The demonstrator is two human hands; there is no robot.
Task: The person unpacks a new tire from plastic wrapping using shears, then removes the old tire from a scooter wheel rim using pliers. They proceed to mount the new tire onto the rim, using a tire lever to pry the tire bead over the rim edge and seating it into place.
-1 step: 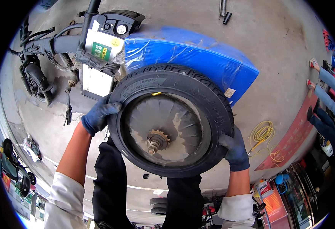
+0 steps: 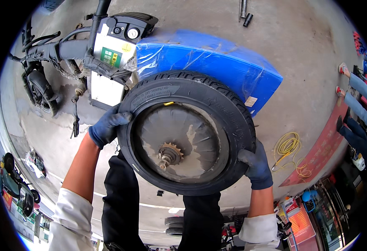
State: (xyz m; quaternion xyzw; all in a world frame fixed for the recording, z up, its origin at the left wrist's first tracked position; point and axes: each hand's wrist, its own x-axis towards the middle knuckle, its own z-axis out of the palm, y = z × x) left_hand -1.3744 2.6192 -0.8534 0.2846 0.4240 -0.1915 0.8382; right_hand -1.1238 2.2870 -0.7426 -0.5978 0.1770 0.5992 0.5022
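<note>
- Left hand (image 2: 106, 127), gloved blue, grips the wheel's (image 2: 186, 131) upper-left tyre edge.
- Right hand (image 2: 256, 167), gloved, clasps its lower-right edge.
- The wheel hangs above the person's legs, sprocket (image 2: 168, 154) facing up.
- Blue wrapped box (image 2: 217, 62) behind; concrete floor (image 2: 309, 67), yellow cable (image 2: 288, 146).

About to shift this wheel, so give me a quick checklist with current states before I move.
1. Left hand gripping the tyre rim: ok.
2. Right hand gripping the opposite side: ok.
3. Gloves on both hands: ok.
4. Fingers clear of the sprocket: ok.
5. Floor ahead free: not ok, the blue wrapped panel and the scooter frame lie close.
6. Yellow hose away from feet: cannot tell.
</note>
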